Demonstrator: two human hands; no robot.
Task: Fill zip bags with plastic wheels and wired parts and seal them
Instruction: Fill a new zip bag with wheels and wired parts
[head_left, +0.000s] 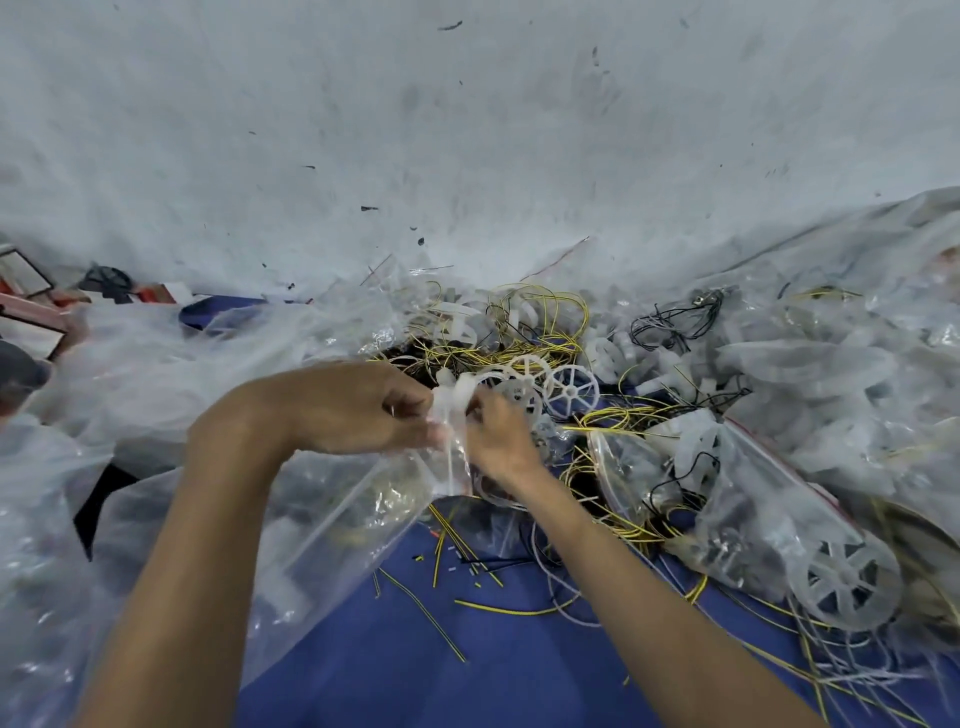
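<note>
Visitor: What have you got there?

Me: A small zip bag (451, 462), held up over the blue table (467, 675). My left hand (358, 410) pinches one side of its mouth, fingers curled on the plastic. My right hand (498, 441) pinches the other side.

Visitor: Why both hands?

Me: The film is thin and limp. Pulled from two sides, the mouth stands apart so parts can go in. A white plastic piece (451, 389) sits right at the top between my fingertips. I can't tell which hand has it.

Visitor: And the rest of the parts?

Me: Just beyond my knuckles there are loose wheels (570, 391) lying flat, with a tangle of yellow wires (535, 312) behind them. They're near, so the reach is short.

Visitor: That one on your right?

Me: A filled bag (748, 499), lying on its side with a wheel and wires showing through. I can't make out whether its strip is pressed shut.

Visitor: And under your left arm?

Me: A large clear sack (322, 519), slumped on the table. What's inside is too blurred to tell.

Visitor: What comes next?

Me: My guess is the piece goes in, then a wheel and wires, then I run my fingers along the strip. The wires are springy and could catch in the seal.
</note>
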